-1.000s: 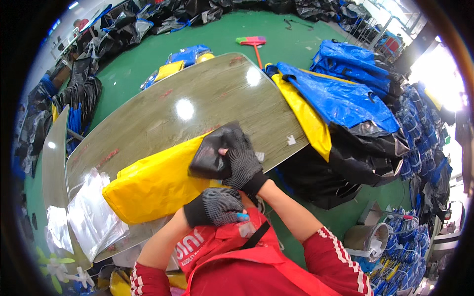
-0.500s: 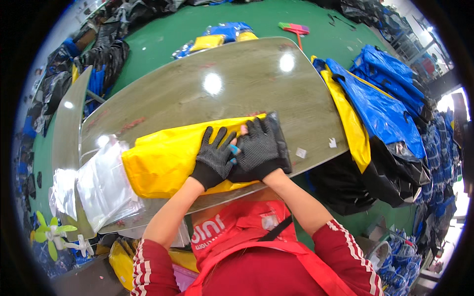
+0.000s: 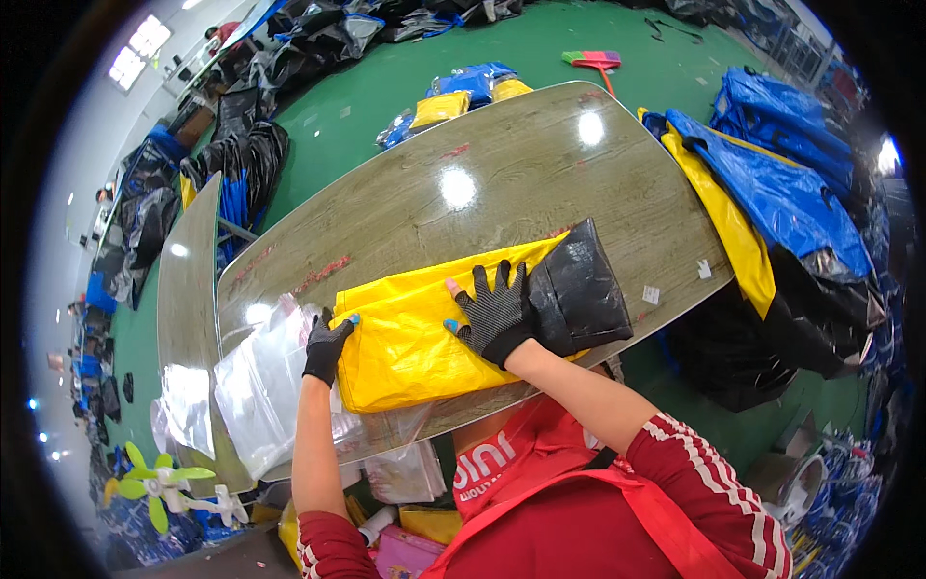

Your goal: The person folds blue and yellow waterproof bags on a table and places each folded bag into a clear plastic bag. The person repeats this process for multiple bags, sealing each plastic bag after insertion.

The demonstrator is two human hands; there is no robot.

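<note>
A folded yellow and black plastic sheet [image 3: 415, 359] lies on the wood-patterned table [image 3: 386, 222] in front of me, its black end [image 3: 579, 289] to the right. My right hand [image 3: 497, 314], in a black dotted glove with bare fingertips, lies flat on the yellow part beside the black end, fingers spread. At the sheet's left edge is my left hand [image 3: 328, 345], gloved the same way. Its fingers are bent close together at that edge, with the thumb on the yellow. Clear plastic bags [image 3: 260, 386] lie beside and partly beneath that hand.
Blue, yellow and black sheets [image 3: 772, 203] hang over the table's right end. Wrapped yellow and blue packs [image 3: 442, 108] sit beyond the far edge. A small green-bladed fan [image 3: 159, 482] stands at lower left. A broom [image 3: 592, 60] lies on the green floor.
My left hand has moved from the middle of the sheet to its left edge. My right hand has shifted off the black end onto the yellow. More of the black end now shows.
</note>
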